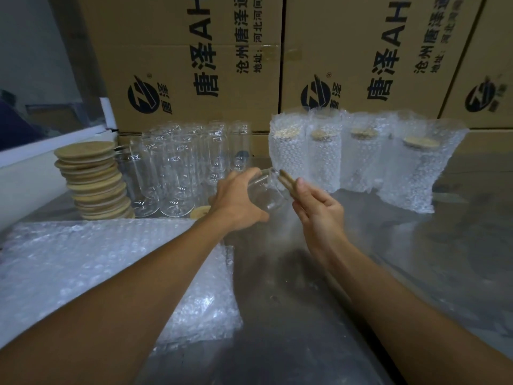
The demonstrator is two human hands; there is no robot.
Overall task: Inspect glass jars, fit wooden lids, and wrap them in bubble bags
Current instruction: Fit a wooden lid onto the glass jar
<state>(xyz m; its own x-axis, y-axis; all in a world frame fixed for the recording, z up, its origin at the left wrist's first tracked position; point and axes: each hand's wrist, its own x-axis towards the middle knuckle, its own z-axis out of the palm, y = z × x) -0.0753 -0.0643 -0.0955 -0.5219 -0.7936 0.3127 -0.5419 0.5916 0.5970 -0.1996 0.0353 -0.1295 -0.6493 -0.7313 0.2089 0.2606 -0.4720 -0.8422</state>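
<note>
The left hand (238,201) grips a glass jar (268,191) tilted on its side above the steel counter (319,287). The right hand (319,207) pinches a wooden lid (287,182) against the jar mouth. Four wrapped jars (358,157) stand behind.

- Cardboard boxes (194,65) behind the tabletop's far edge run past the top edge.
- Left hand (238,201) covers the glass jar (270,194) base.
- Rear empty jars (194,134) blur together.

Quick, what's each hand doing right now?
Left hand: closed around a clear glass jar, tipped sideways.
Right hand: holding a round wooden lid at the jar's mouth.
</note>
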